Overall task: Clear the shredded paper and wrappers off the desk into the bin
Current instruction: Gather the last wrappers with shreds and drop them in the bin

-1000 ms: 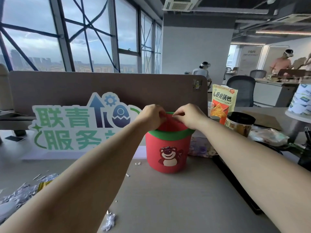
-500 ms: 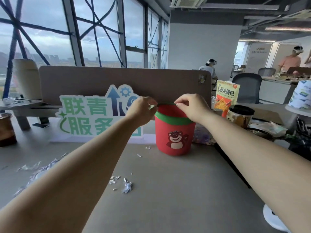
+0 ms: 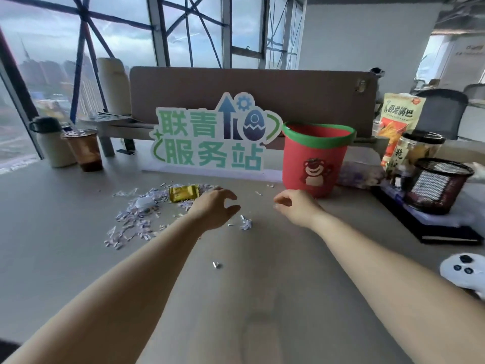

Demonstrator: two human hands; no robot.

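The room was a big office with tall windows, and I sat at a pale grey desk (image 3: pixel 262 298). A brown divider (image 3: pixel 262 93) ran along the far edge of the desk, with a green and blue sign (image 3: pixel 212 137) standing in front of it.

The red bin (image 3: pixel 313 158) with a green rim and a bear on it stood upright near the far edge, just to the right of the sign. Its top was open.

The shredded paper (image 3: pixel 139 219) lay in a messy pile on the left half of the desk. A gold wrapper (image 3: pixel 183 193) lay at the far side of that pile. A small clump of scraps (image 3: pixel 245 224) sat near the middle of the desk, and one tiny bit (image 3: pixel 216 264) lay closer to me.

My left hand (image 3: pixel 216 210) hung over the desk beside the pile, fingers curled but apart, holding nothing. The small clump was just beside it. My right hand (image 3: pixel 295 208) was in front of the bin. Its thumb and finger looked pinched on something small, but I could not tell what.

A black mesh cup (image 3: pixel 435 185) and a snack bag (image 3: pixel 399 119) stood toward the far right corner. A brown drink cup (image 3: pixel 84 149) stood at the far left.
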